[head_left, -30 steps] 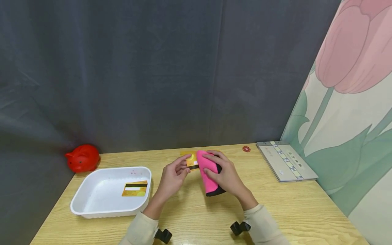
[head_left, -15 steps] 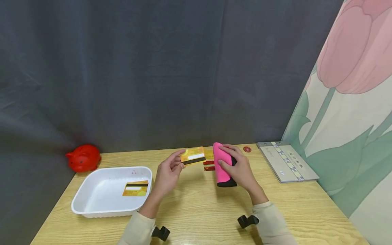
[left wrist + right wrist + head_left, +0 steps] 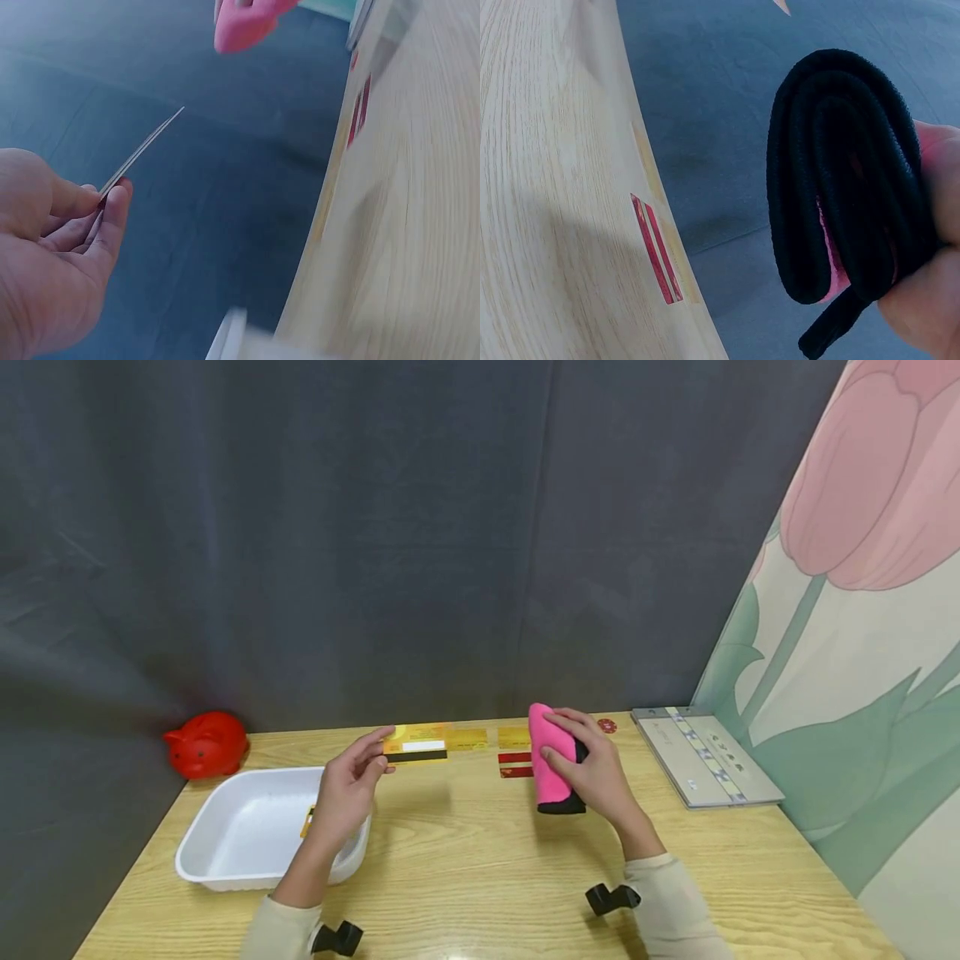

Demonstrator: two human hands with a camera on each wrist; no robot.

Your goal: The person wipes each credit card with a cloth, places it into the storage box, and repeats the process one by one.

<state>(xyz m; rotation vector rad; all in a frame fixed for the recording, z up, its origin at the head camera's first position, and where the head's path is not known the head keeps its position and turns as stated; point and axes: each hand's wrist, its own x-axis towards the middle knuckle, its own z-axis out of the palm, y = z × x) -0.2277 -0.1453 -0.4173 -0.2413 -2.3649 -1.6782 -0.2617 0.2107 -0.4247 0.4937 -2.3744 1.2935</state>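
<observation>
Moved left since the earlier frame: left hand (image 3: 347, 789), pinching a gold card (image 3: 416, 746) raised over the table (image 3: 465, 868), far side, right of the white tray (image 3: 243, 831). Right hand (image 3: 597, 768) grips folded pink cloth (image 3: 550, 760) farther right. Advisable: light edge pinch, card unbent.

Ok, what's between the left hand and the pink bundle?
In the head view, beyond the pinched yellow card or cards, two yellow pieces and a red striped card lie on the table.

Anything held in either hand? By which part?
Left hand pinches at least one yellow card by its left end; right hand grips the folded pink cloth by its right side.
</observation>
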